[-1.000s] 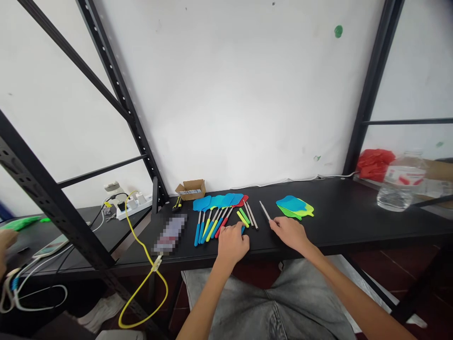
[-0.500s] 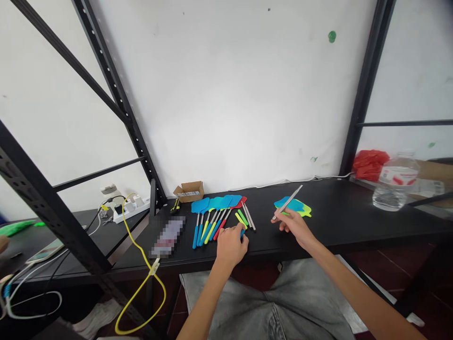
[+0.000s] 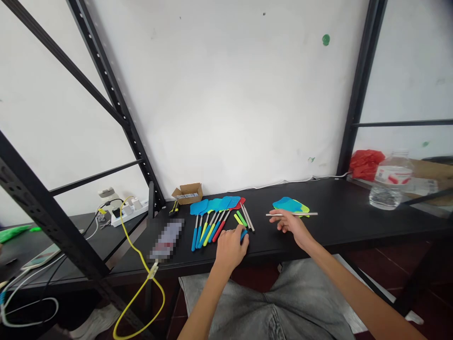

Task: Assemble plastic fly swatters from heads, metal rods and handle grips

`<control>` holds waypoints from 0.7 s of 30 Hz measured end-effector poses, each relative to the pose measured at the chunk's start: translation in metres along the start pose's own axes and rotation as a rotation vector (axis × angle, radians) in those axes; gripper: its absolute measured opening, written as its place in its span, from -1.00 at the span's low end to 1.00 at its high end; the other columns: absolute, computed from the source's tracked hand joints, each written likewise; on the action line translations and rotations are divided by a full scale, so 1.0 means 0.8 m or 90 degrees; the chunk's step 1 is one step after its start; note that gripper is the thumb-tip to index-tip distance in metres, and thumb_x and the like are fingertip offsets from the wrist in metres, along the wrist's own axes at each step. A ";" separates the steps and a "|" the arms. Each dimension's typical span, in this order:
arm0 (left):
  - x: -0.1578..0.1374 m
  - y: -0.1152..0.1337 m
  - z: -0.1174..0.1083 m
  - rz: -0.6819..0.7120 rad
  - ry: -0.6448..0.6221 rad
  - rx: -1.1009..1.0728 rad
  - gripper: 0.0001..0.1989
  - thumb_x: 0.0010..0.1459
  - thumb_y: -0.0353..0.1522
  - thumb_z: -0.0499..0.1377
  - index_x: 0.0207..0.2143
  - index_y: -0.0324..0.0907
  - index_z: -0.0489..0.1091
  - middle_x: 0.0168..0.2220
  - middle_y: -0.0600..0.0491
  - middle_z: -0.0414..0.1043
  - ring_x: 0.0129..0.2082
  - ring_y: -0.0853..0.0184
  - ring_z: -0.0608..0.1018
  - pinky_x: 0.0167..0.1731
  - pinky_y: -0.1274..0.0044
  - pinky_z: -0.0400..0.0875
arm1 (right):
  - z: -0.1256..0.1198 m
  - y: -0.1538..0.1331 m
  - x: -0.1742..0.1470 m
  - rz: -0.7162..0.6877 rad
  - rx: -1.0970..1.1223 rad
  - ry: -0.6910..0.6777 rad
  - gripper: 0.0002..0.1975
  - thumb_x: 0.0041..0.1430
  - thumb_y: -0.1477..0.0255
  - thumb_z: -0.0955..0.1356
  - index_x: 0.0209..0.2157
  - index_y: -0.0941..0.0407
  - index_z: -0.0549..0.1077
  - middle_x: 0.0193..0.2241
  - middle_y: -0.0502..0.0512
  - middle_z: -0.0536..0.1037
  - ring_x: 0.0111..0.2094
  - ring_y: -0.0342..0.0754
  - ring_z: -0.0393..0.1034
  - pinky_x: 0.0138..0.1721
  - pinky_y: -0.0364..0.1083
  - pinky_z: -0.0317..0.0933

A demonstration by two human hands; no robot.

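Note:
My right hand (image 3: 293, 225) holds a thin metal rod (image 3: 310, 214), which lies level across the fingers, just in front of flat blue and yellow-green swatter heads (image 3: 288, 204). Curled over the table to the left, my left hand (image 3: 230, 246) grips a short blue handle (image 3: 244, 233), mostly hidden by the fingers. Beyond that hand lie loose yellow and green handles (image 3: 242, 217) and several bare metal rods (image 3: 248, 218). Assembled fly swatters (image 3: 200, 207) with mostly blue heads and blue, yellow or red handles fan out on its left.
An open cardboard box (image 3: 187, 193) and a yellow-black cutter (image 3: 174, 208) sit at the back left. A blurred-out phone-like object (image 3: 167, 239) has a yellow cable (image 3: 141, 255). Black shelf posts (image 3: 116, 99) frame the table; a water bottle (image 3: 391, 182) stands right.
The rod in my right hand has swung from a steep slant to nearly level. My left hand stays over the blue handle. The view has shifted slightly.

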State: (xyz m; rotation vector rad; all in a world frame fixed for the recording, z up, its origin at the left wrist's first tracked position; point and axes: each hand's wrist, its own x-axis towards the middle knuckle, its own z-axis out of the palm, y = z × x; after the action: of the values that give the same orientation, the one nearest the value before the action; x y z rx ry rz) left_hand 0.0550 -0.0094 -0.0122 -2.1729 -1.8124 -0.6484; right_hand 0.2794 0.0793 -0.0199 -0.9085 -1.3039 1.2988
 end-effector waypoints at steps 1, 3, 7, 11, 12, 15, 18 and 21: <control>0.000 0.000 0.000 0.006 0.001 0.000 -0.77 0.32 -0.25 -0.04 -0.12 -0.10 0.35 -0.37 0.05 0.50 -0.34 0.25 0.52 -0.31 0.47 0.21 | 0.000 -0.001 -0.001 0.012 0.009 -0.006 -0.59 0.14 0.15 0.23 -0.23 0.15 0.53 -0.36 0.16 0.56 -0.53 -0.13 0.31 -0.57 -0.15 0.05; -0.001 0.000 -0.002 0.019 0.003 -0.001 -0.74 0.34 -0.23 -0.08 -0.17 -0.10 0.36 -0.34 0.05 0.50 -0.33 0.25 0.52 -0.33 0.47 0.21 | 0.000 -0.002 -0.001 0.005 0.020 -0.011 -0.59 0.15 0.17 0.21 -0.23 0.15 0.53 -0.39 0.14 0.56 -0.55 -0.14 0.28 -0.57 -0.15 0.04; 0.000 -0.001 -0.002 0.043 0.011 -0.003 -0.72 0.36 -0.26 -0.12 -0.15 -0.08 0.36 -0.30 0.04 0.48 -0.31 0.26 0.49 -0.34 0.48 0.21 | 0.002 0.000 -0.002 -0.064 0.020 0.010 -0.81 0.09 0.26 0.34 -0.35 0.09 0.44 -0.62 -0.08 0.36 -0.65 -0.21 0.06 -0.61 -0.15 -0.10; 0.001 -0.003 0.000 0.044 0.023 0.010 -0.78 0.34 -0.35 -0.08 -0.14 -0.08 0.35 -0.29 0.06 0.44 -0.29 0.26 0.47 -0.29 0.48 0.23 | 0.003 -0.002 -0.005 -0.111 0.011 0.005 -0.78 0.04 0.26 0.42 -0.48 0.10 0.39 -0.63 -0.10 0.29 -0.64 -0.22 0.04 -0.60 -0.16 -0.11; 0.001 -0.004 0.001 0.043 0.023 0.009 -0.79 0.34 -0.36 -0.07 -0.14 -0.08 0.34 -0.29 0.06 0.44 -0.29 0.26 0.47 -0.29 0.48 0.23 | 0.002 -0.004 -0.006 -0.101 0.015 0.004 -0.77 0.04 0.24 0.43 -0.46 0.10 0.42 -0.60 -0.06 0.35 -0.62 -0.22 0.09 -0.59 -0.16 -0.08; 0.001 -0.003 0.001 0.034 0.012 -0.004 -0.79 0.34 -0.35 -0.08 -0.12 -0.08 0.32 -0.31 0.07 0.44 -0.33 0.29 0.46 -0.36 0.50 0.22 | 0.003 -0.010 -0.007 -0.032 0.060 -0.003 -0.68 0.07 0.16 0.38 -0.31 0.13 0.52 -0.42 0.12 0.54 -0.54 -0.15 0.26 -0.56 -0.14 0.02; 0.000 -0.002 -0.002 0.019 -0.001 -0.014 -0.77 0.35 -0.34 -0.11 -0.09 -0.08 0.31 -0.31 0.07 0.44 -0.34 0.31 0.47 -0.43 0.52 0.19 | 0.007 -0.011 -0.009 0.009 0.097 -0.043 -0.61 0.11 0.14 0.32 -0.25 0.16 0.54 -0.36 0.21 0.59 -0.50 -0.11 0.33 -0.53 -0.13 0.09; -0.001 0.000 -0.006 0.008 -0.017 -0.015 -0.76 0.35 -0.34 -0.11 -0.08 -0.06 0.31 -0.30 0.07 0.45 -0.34 0.32 0.49 -0.48 0.53 0.15 | 0.012 -0.007 -0.009 -0.009 0.063 -0.074 -0.69 0.10 0.17 0.35 -0.33 0.14 0.51 -0.52 0.12 0.56 -0.58 -0.14 0.27 -0.54 -0.14 0.06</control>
State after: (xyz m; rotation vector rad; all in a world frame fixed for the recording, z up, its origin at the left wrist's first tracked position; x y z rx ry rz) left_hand 0.0537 -0.0122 -0.0085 -2.2167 -1.8115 -0.6429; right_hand 0.2723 0.0695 -0.0140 -0.7637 -1.3201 1.4099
